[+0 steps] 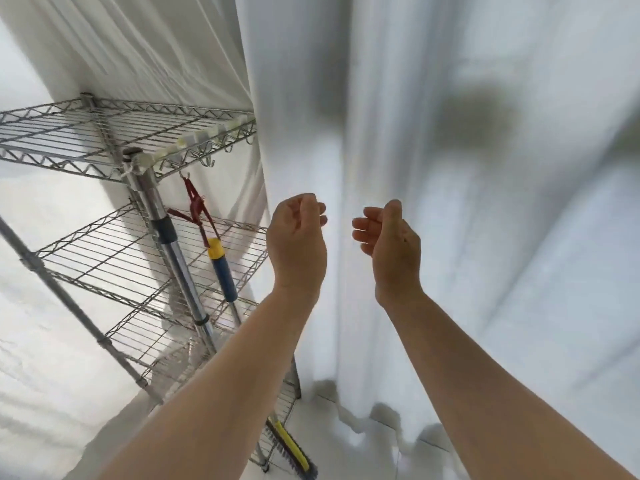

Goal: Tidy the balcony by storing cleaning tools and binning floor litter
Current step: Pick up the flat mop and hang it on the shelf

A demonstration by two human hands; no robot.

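Both of my hands are raised side by side in front of the white curtain (433,168), and neither holds anything. My left hand (298,237) has its fingers loosely curled toward the palm; my right hand (388,237) is relaxed, fingers bent a little and pointing left toward the other. A small gap separates them.

I can read no brand, label or writing anywhere.

To the left of my left hand stands a wire shelf rack (104,140). A broom handle with a blue grip and yellow cap (221,268) hangs by a red loop (195,206) from a hook on the rack's top shelf, near my left wrist but apart from it. Its brush head (294,452), yellow on top with dark bristles, sits low by the floor, below my left forearm.
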